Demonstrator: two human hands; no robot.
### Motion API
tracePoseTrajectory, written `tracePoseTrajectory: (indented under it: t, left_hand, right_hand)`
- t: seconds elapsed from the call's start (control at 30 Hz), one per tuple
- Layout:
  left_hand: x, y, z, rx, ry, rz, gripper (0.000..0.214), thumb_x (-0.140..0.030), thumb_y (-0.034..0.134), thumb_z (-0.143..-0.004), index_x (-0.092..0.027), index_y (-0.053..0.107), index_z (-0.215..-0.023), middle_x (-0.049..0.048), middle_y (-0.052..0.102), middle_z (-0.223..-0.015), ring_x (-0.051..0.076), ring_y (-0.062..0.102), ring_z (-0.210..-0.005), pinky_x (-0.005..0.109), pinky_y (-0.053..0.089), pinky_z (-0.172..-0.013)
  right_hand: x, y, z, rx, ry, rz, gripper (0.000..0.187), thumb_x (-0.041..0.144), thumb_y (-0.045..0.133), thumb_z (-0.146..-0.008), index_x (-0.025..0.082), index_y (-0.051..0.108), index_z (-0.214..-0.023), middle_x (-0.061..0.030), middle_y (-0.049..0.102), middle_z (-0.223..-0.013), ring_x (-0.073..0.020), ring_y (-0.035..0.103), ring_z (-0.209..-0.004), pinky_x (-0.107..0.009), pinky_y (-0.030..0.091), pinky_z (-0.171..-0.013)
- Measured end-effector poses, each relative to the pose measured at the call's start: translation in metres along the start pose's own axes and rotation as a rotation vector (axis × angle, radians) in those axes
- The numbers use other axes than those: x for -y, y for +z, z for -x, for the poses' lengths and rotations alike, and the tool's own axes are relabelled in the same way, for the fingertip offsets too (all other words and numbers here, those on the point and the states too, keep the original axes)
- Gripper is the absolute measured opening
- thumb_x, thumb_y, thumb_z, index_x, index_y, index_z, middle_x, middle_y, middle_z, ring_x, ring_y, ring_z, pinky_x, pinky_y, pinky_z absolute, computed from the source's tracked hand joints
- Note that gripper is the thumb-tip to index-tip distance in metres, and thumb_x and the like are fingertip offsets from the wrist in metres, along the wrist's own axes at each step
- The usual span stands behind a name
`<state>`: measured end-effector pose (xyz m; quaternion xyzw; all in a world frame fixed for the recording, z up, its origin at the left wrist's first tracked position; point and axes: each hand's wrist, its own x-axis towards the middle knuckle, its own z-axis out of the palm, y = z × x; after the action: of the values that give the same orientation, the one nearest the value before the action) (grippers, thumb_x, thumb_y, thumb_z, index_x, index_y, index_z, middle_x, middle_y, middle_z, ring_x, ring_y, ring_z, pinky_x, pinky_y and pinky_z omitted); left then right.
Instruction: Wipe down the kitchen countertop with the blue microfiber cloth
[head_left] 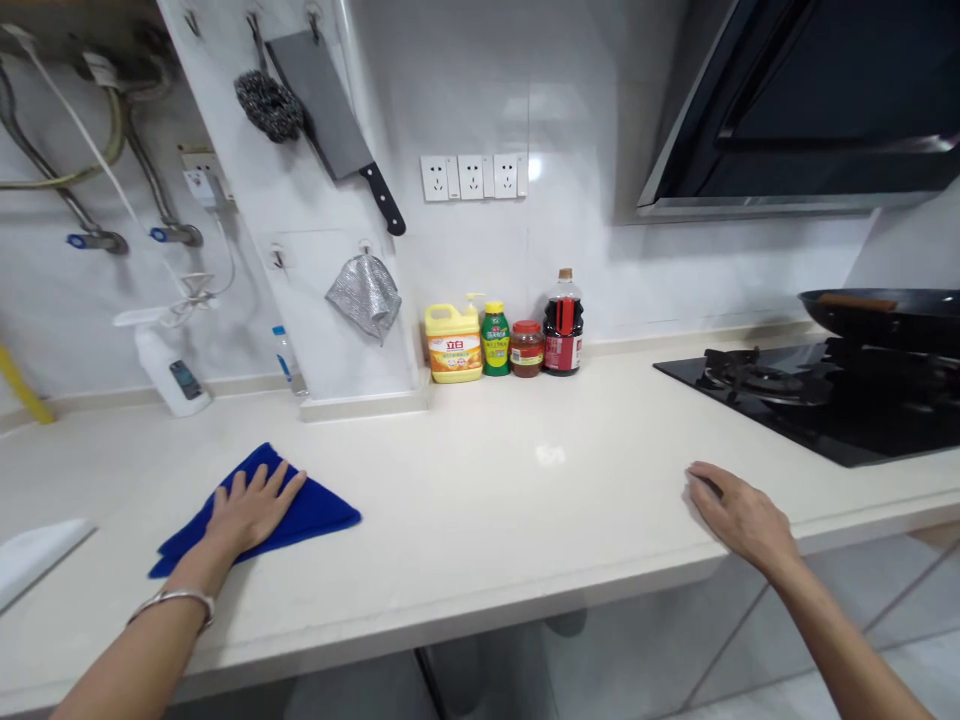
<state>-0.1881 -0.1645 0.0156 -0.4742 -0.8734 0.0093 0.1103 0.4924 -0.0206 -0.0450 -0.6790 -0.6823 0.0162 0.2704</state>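
On the left part of the pale counter, my left hand (251, 506) lies flat with its fingers spread on top of a folded blue cloth (322, 512). The cloth forms a rough triangle, its corners showing on both sides of the hand. Near the counter's front edge on the right, my right hand (742, 515) rests on the bare surface. Its thumb and index finger point left with a small gap between them, and it holds nothing. The other fingers of that hand are mostly hidden.
Against the back wall stand a yellow detergent jug (453, 345), a green bottle (495, 340), a red-lidded jar (526, 350) and a dark sauce bottle (563, 330). A white spray bottle (169, 368) is at left. A cleaver (326, 105) hangs above. A gas stove (840, 410) holds a wok (892, 318).
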Motion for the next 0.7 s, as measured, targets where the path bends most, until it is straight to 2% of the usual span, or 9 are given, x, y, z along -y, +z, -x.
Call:
tracePoseTrajectory:
  t: [0.1, 0.17, 0.4, 0.53, 0.7]
  left_hand:
    - [-0.001, -0.006, 0.007, 0.113, -0.087, 0.011, 0.07, -0.051, 0.019, -0.094, -0.016, 0.029, -0.153, 0.0157, 0.021, -0.161, 0.046, 0.018, -0.145, 0.061, 0.021, -0.113]
    - [-0.006, -0.009, 0.011, 0.124, -0.108, 0.009, 0.076, -0.054, 0.015, -0.093, -0.011, 0.023, -0.154, 0.0195, 0.018, -0.161, 0.047, 0.019, -0.144, 0.061, 0.022, -0.112]
    - [-0.024, -0.017, 0.038, 0.133, -0.117, -0.025, 0.075, -0.053, 0.016, -0.092, -0.012, 0.027, -0.153, 0.0214, 0.024, -0.158, 0.05, 0.027, -0.14, 0.063, 0.026, -0.107]
    - [-0.05, -0.021, 0.063, 0.124, -0.08, -0.043, 0.074, -0.054, 0.02, -0.092, -0.012, 0.027, -0.153, 0.0226, 0.025, -0.158, 0.05, 0.029, -0.139, 0.063, 0.027, -0.106]
    - [-0.098, -0.031, 0.103, 0.155, 0.025, -0.06, 0.072, -0.053, 0.018, -0.095, -0.013, 0.02, -0.155, 0.0205, 0.019, -0.16, 0.048, 0.017, -0.144, 0.06, 0.023, -0.112]
  right_hand:
    - [-0.001, 0.002, 0.0, -0.014, -0.006, -0.006, 0.045, 0.048, 0.04, -0.087, 0.026, 0.063, -0.12, -0.0072, 0.066, -0.126, -0.0292, 0.063, -0.109, -0.039, 0.049, -0.085]
    - [-0.001, 0.003, 0.0, -0.026, -0.016, -0.009, 0.045, 0.048, 0.039, -0.087, 0.026, 0.063, -0.119, -0.0074, 0.066, -0.125, -0.0298, 0.063, -0.107, -0.039, 0.049, -0.083]
    - [-0.002, 0.009, -0.002, -0.037, 0.0, -0.023, 0.046, 0.05, 0.038, -0.087, 0.026, 0.064, -0.117, -0.0101, 0.068, -0.12, -0.0343, 0.065, -0.102, -0.046, 0.05, -0.082]
    - [-0.001, 0.012, -0.003, -0.055, -0.002, -0.024, 0.045, 0.05, 0.039, -0.087, 0.026, 0.064, -0.115, -0.0115, 0.069, -0.111, -0.0337, 0.065, -0.099, -0.045, 0.05, -0.082]
    - [0.004, 0.01, 0.0, -0.061, -0.013, -0.019, 0.046, 0.047, 0.036, -0.087, 0.023, 0.064, -0.115, -0.0133, 0.069, -0.113, -0.0335, 0.064, -0.099, -0.046, 0.049, -0.083]
